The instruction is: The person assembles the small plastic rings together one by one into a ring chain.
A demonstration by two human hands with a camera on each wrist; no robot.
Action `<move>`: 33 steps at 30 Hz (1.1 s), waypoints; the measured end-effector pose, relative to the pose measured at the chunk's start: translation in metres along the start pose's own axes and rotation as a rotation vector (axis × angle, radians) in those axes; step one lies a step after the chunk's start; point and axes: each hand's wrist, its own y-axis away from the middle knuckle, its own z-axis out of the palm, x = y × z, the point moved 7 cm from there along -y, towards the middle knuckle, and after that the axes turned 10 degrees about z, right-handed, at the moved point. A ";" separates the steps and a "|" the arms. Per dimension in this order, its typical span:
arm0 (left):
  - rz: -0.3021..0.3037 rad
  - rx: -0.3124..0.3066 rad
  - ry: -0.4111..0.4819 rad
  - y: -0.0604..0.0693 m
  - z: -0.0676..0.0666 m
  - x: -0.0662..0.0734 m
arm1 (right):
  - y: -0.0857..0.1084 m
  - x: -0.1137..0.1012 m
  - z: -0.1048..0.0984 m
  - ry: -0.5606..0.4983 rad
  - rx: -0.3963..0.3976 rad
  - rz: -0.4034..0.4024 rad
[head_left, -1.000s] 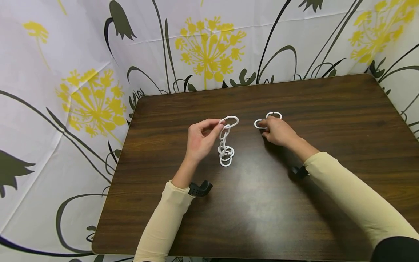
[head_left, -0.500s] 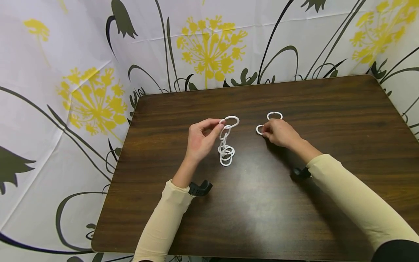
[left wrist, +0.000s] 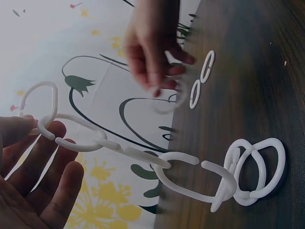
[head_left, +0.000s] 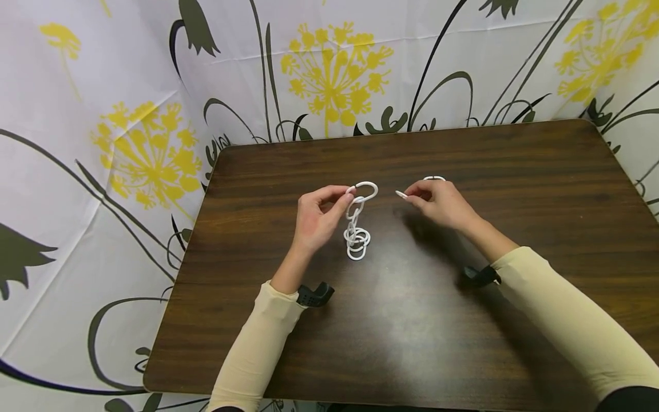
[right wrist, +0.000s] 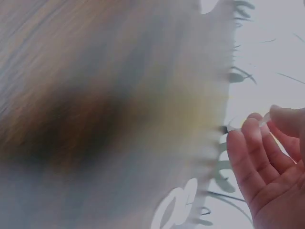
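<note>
Nearest me on the dark brown wood-grain table (head_left: 288, 343) lies the heaped lower end of a chain of white plastic oval links (head_left: 353, 233), its upper part rising to the person's left hand (head_left: 319, 217), whose thumb and fingers pinch the topmost link (head_left: 366, 183). That link's long axis runs rightward, toward the right hand (head_left: 440, 203), which is apart from the left and pinches a single loose white plastic link (head_left: 401, 194), seen almost edge-on. Its free end faces left, and I judge the sideways gap between these two links to matter most. Just beyond the right hand, two flat white links (head_left: 436, 177) lie on the tabletop, one hidden from above. Farthest hangs white cloth with yellow flowers (head_left: 340, 74).
</note>
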 end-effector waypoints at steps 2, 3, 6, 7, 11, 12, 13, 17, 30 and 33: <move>0.001 -0.002 -0.013 -0.001 -0.001 0.005 | 0.001 -0.009 -0.006 -0.068 0.016 0.004; 0.003 -0.003 -0.015 -0.001 -0.001 0.006 | 0.002 -0.013 -0.008 -0.105 0.023 0.005; 0.011 -0.001 -0.026 -0.001 -0.002 0.006 | 0.005 -0.026 -0.016 -0.199 0.044 0.000; 0.012 0.002 -0.027 -0.001 -0.002 0.006 | 0.006 -0.030 -0.019 -0.219 0.056 -0.009; 0.014 0.007 -0.032 -0.001 -0.003 0.006 | 0.011 -0.047 -0.028 -0.297 0.105 -0.032; 0.014 0.006 -0.035 -0.001 -0.003 0.006 | 0.013 -0.051 -0.030 -0.320 0.116 -0.037; 0.013 0.006 -0.036 -0.001 -0.003 0.007 | 0.014 -0.055 -0.032 -0.347 0.128 -0.045; 0.012 0.005 -0.045 0.000 -0.003 0.007 | 0.022 -0.073 -0.041 -0.451 0.170 -0.091; 0.018 0.013 -0.061 -0.001 -0.005 0.008 | 0.043 -0.112 -0.053 -0.577 0.150 -0.202; 0.020 0.012 -0.068 0.000 -0.005 0.010 | 0.043 -0.114 -0.050 -0.578 0.130 -0.207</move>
